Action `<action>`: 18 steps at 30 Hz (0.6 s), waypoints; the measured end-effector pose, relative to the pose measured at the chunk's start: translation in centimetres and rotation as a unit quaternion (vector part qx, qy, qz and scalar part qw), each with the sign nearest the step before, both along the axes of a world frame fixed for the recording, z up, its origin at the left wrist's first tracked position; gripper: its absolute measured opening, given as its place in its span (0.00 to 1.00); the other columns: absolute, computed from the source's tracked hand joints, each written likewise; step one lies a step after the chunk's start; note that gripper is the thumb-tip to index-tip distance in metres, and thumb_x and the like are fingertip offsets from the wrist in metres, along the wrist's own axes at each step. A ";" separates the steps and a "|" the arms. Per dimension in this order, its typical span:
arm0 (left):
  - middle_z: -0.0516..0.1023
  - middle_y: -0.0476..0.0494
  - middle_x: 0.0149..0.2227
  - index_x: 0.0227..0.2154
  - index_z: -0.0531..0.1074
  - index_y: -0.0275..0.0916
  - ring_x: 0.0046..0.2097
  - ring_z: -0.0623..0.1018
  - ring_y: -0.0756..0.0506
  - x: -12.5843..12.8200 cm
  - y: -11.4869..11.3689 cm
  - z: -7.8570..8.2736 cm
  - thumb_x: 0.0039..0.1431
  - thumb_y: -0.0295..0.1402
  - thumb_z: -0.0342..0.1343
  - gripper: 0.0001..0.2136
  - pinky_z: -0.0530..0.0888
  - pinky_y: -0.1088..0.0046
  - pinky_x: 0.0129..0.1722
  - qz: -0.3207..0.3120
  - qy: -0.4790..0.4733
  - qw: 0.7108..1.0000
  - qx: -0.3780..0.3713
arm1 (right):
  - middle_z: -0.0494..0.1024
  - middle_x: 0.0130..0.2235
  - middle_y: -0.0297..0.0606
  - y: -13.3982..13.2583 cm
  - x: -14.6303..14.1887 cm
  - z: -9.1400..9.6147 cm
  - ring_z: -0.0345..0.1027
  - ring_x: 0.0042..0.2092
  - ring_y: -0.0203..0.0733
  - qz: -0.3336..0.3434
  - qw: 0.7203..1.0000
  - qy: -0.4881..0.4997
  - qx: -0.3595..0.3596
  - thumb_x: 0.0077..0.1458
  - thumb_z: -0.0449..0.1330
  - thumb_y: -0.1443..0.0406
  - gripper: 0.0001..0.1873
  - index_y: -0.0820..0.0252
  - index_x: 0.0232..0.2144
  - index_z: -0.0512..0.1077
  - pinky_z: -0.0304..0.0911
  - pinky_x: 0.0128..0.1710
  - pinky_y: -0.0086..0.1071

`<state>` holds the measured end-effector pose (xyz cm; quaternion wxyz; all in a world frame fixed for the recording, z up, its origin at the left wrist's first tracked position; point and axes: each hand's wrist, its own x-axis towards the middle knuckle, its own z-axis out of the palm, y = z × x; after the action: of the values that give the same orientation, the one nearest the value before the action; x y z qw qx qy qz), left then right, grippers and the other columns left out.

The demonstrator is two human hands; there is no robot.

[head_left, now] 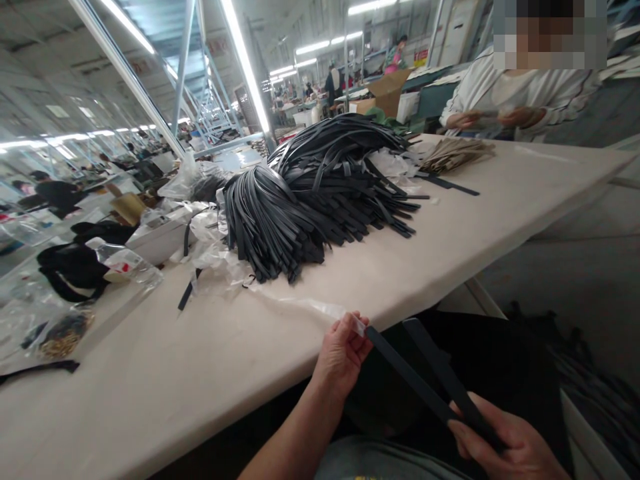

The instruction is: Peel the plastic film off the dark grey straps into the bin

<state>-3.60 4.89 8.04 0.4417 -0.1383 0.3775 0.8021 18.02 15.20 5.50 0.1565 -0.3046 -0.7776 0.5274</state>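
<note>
Film (359, 326), thin and whitish, sits pinched in the left hand (342, 352) by the beige table's (200, 393) near edge, the right hand (523, 437) clasping flat, straight black strips (411, 376) just off that edge.

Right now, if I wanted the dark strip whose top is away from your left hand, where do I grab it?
Probably pinch its broad faces near the top, coming from the table side. The dark strip is flat and narrow, and its upper end sticks out free; the right hand grips it lower down.
</note>
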 end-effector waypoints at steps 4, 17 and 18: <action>0.82 0.44 0.31 0.34 0.75 0.36 0.33 0.81 0.47 0.2 0.1 -0.4 0.47 0.39 0.70 0.15 0.76 0.75 0.33 -0.007 0.018 1.000 0.009 | 0.71 0.19 0.30 -0.1 0.2 -0.9 0.65 0.21 0.37 0.022 1.000 -0.005 0.019 0.51 0.62 0.55 0.11 0.55 0.25 0.76 0.63 0.20 0.22; 0.81 0.46 0.30 0.34 0.75 0.36 0.32 0.81 0.47 0.7 0.2 -0.3 0.43 0.40 0.71 0.18 0.75 0.75 0.32 -0.023 0.017 0.999 -0.017 | 0.68 0.19 0.30 -0.4 0.1 -0.4 0.61 0.20 0.37 0.051 0.998 -0.015 0.044 0.53 0.59 0.54 0.15 0.55 0.21 0.71 0.60 0.20 0.25; 0.82 0.46 0.30 0.34 0.75 0.36 0.32 0.81 0.47 0.7 0.2 -0.3 0.42 0.40 0.72 0.18 0.75 0.75 0.32 -0.028 0.018 0.999 -0.014 | 0.68 0.19 0.30 -0.4 -0.1 -0.3 0.62 0.21 0.37 0.052 0.998 -0.021 0.043 0.53 0.59 0.54 0.15 0.55 0.22 0.71 0.60 0.20 0.26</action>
<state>-2.87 5.05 7.69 0.4547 -0.1192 0.4006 0.7865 17.96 14.78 5.16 0.1258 -0.2681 -0.8173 0.4943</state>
